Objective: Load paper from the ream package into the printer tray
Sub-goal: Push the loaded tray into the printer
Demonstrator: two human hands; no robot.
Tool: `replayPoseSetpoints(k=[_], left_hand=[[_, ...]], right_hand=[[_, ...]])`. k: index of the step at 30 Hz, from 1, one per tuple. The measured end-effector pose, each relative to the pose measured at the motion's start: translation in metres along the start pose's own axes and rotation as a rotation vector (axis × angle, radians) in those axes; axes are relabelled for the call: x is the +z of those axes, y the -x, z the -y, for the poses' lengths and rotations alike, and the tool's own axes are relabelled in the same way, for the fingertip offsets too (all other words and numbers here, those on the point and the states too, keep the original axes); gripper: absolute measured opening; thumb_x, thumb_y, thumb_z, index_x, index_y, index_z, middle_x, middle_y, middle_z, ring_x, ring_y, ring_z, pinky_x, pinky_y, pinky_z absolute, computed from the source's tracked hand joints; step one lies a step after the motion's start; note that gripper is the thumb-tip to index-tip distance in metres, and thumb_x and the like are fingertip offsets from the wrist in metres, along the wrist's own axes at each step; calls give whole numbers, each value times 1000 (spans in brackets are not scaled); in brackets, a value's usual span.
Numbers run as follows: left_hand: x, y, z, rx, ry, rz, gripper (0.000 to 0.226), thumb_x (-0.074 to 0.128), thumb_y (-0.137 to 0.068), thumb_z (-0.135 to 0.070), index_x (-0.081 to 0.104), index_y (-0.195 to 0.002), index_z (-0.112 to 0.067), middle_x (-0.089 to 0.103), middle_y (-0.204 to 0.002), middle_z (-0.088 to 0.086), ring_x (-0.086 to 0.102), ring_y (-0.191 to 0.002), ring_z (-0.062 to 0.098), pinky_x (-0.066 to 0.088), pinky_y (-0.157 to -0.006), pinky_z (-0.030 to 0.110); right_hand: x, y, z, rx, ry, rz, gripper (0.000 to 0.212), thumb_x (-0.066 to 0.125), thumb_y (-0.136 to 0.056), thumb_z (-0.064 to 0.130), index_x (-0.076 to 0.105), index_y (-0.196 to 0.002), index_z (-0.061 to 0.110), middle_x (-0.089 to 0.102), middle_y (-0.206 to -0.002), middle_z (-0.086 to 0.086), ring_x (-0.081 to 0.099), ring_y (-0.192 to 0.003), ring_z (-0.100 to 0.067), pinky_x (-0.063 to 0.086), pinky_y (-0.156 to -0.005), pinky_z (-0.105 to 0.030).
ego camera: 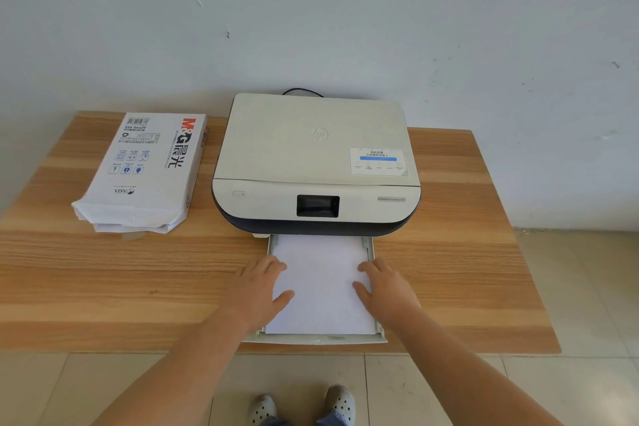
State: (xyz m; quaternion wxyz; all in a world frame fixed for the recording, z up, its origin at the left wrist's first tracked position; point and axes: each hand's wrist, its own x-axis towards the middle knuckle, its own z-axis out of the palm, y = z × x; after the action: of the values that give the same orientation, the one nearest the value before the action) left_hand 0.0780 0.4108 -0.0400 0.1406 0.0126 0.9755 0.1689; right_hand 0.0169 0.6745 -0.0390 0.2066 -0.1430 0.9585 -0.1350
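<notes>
A white printer [316, 162] with a dark base sits on the wooden table. Its paper tray [314, 339] is pulled out toward me, past the table's front edge. A stack of white paper [323, 287] lies flat in the tray. My left hand [261, 287] rests palm down on the stack's left edge, fingers apart. My right hand [383, 285] rests the same way on the right edge. Neither hand grips anything. The white ream package [145, 169], torn open at its near end, lies on the table to the left of the printer.
The wooden table [103, 287] stands against a pale wall. A black cable [302, 92] runs behind the printer. Tiled floor and my feet in grey clogs [304, 406] show below the table's front edge.
</notes>
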Motion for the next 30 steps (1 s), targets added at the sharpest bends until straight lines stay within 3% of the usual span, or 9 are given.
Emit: replayPoseSetpoints(k=[4,9,11,15,23,28,30], left_hand=[[19,21,0,32,-72,61,71,28,-82,-67,29,-143,-30,20,-154,-8,18,-140,16,19,-114,38],[36,42,-5,43,-95,133,82,36,-81,-72,12,-149,-33,-3,-159,-9,-7,-145,17,-4,-115,40],[40,47,-7,44,-122,155,86,36,-79,-73,9,-149,-33,-7,-159,-9,-10,-145,17,-8,-114,41],[54,52,-6,54,-199,56,86,31,-75,-74,22,-147,-29,9,-160,-3,-5,-143,20,-9,-113,40],[55,51,-2,-2,-167,43,86,47,-81,-68,14,-149,-29,-1,-160,-4,-1,-146,22,-4,-115,44],[58,46,5,8,-243,32,85,53,-72,-72,36,-142,-26,26,-155,1,21,-141,24,19,-113,49],[56,44,6,28,-260,14,87,59,-65,-74,43,-136,-26,33,-150,2,24,-135,23,21,-113,47]], right_hand=[[22,24,2,-93,40,-9,55,35,-94,55,34,-141,28,32,-149,3,27,-139,-18,25,-115,-38],[46,46,3,-171,137,45,79,25,-84,77,14,-150,34,1,-161,7,-6,-147,-19,-2,-118,-41],[54,51,3,-199,170,33,86,27,-80,82,16,-150,34,-2,-161,7,-11,-147,-19,-9,-118,-40],[64,55,3,-174,254,72,86,39,-74,83,42,-141,29,33,-154,-3,17,-143,-26,7,-111,-45],[74,50,-4,-110,291,44,85,44,-73,74,36,-143,25,30,-153,-7,23,-140,-30,5,-112,-47],[71,47,-5,-124,313,1,87,52,-71,72,36,-144,26,31,-153,-6,20,-142,-29,7,-112,-48],[68,44,-5,-134,321,-11,89,53,-72,72,35,-145,25,29,-154,-7,19,-142,-29,10,-111,-51]])
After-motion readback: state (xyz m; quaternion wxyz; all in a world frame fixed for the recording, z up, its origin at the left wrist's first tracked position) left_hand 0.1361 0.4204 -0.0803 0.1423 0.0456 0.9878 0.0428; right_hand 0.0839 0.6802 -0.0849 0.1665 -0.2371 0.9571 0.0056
